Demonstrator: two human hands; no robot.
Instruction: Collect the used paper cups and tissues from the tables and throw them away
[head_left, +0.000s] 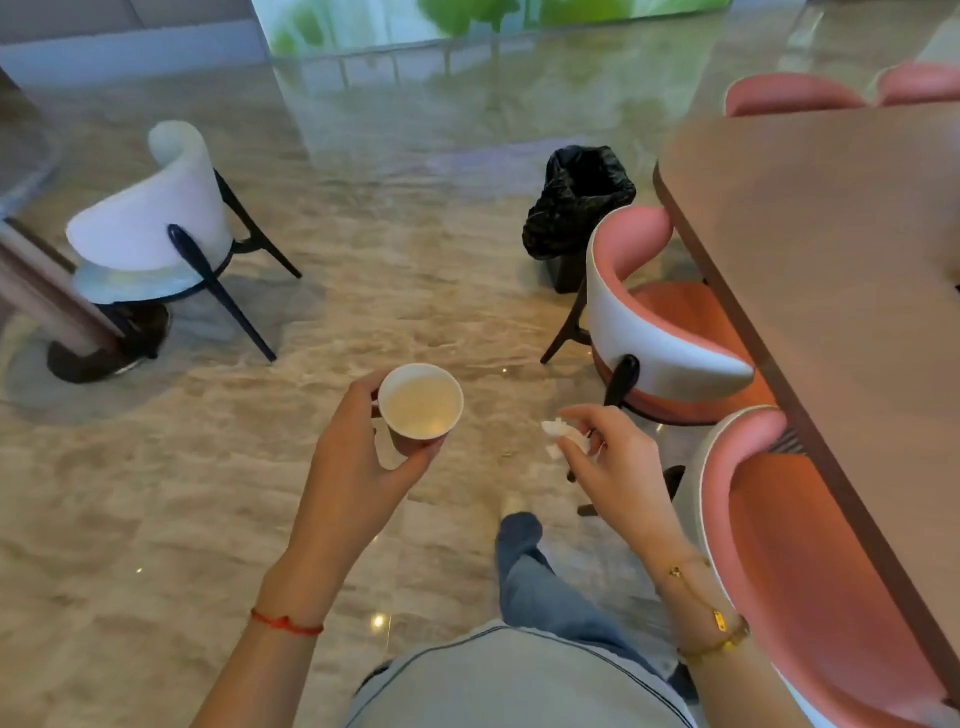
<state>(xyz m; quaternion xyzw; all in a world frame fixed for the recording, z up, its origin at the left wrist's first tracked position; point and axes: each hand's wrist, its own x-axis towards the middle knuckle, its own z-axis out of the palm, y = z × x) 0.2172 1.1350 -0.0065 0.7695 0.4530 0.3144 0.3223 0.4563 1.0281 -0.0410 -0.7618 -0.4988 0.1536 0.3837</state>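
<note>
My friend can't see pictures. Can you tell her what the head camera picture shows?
A person walks across a shiny floor holding a paper cup in the left hand and a crumpled tissue in the right hand. Ahead stands a bin lined with a black bag, beside pink chairs and a brown table.

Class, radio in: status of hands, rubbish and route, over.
Left hand grips paper cup. Right hand pinches tissue. Bin ahead, beside pink chair; floor between open.

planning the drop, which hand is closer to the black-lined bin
Right. The right hand, pinching the tissue, sits below the bin, slightly right. The left hand, holding the paper cup, is further left.
</note>
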